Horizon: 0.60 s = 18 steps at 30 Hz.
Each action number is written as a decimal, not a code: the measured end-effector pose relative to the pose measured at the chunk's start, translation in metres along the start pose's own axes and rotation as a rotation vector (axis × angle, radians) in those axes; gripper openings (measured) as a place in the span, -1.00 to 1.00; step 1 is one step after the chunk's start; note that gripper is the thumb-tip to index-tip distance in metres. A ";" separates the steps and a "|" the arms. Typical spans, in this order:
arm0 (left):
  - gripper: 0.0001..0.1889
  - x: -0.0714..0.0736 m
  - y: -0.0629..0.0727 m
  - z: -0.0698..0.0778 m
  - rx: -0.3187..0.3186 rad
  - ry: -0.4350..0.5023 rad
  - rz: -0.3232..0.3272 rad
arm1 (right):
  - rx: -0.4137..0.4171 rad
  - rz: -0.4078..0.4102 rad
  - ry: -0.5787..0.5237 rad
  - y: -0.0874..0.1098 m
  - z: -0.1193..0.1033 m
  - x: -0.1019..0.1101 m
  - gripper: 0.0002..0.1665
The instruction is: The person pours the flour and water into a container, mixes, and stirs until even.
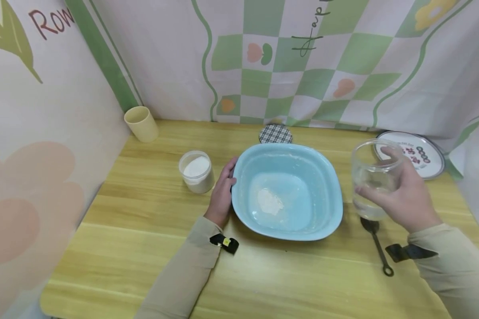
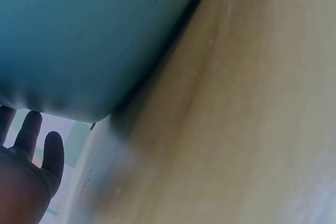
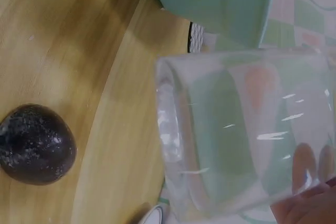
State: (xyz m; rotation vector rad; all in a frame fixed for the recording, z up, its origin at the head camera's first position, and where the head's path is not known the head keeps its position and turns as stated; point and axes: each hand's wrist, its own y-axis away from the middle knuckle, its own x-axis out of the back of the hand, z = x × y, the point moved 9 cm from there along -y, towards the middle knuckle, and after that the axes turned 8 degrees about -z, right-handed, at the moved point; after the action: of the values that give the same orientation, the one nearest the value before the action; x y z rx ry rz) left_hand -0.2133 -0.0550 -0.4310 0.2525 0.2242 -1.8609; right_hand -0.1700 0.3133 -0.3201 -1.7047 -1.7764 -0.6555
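A light blue basin [image 1: 252, 221] stands on the table, with a patch of white powder [image 1: 269, 201] on its inner bottom. My left hand [image 1: 222, 190] holds the basin's left side, thumb at the rim. In the left wrist view, fingers [image 2: 53, 156] reach up beside the basin wall [image 2: 79, 40]. To the right of the basin, my right hand [image 1: 407, 195] grips a clear cup [image 1: 369, 177] with clear liquid low inside. The right wrist view shows the cup [image 3: 231, 135] large, fingertips [image 3: 303, 163] visible through its wall. A dark spoon [image 1: 377, 243] lies below the cup.
A clear jar of white powder [image 1: 199, 181] stands left of the basin. Farther back are a cream cup [image 1: 141, 124], a checked round coaster [image 1: 276, 134] and a white printed plate [image 1: 433, 155]. A patterned cloth [image 1: 303, 79] hangs behind the table [image 1: 143, 248].
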 end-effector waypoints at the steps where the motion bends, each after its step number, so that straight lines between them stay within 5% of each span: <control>1: -0.36 0.000 0.000 0.000 -0.004 -0.002 0.001 | -0.014 0.015 0.007 0.000 0.002 0.001 0.20; 9: -0.36 0.001 -0.001 -0.001 -0.027 -0.009 0.011 | -0.111 0.082 0.048 -0.005 0.024 0.004 0.12; 18: -0.36 0.001 0.000 0.000 -0.027 -0.021 0.009 | -0.224 0.153 -0.030 -0.014 0.052 0.007 0.13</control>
State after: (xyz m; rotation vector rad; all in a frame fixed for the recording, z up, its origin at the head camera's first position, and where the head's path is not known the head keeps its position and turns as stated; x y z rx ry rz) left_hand -0.2133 -0.0563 -0.4317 0.2150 0.2337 -1.8494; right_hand -0.1882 0.3539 -0.3516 -1.9874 -1.6217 -0.7890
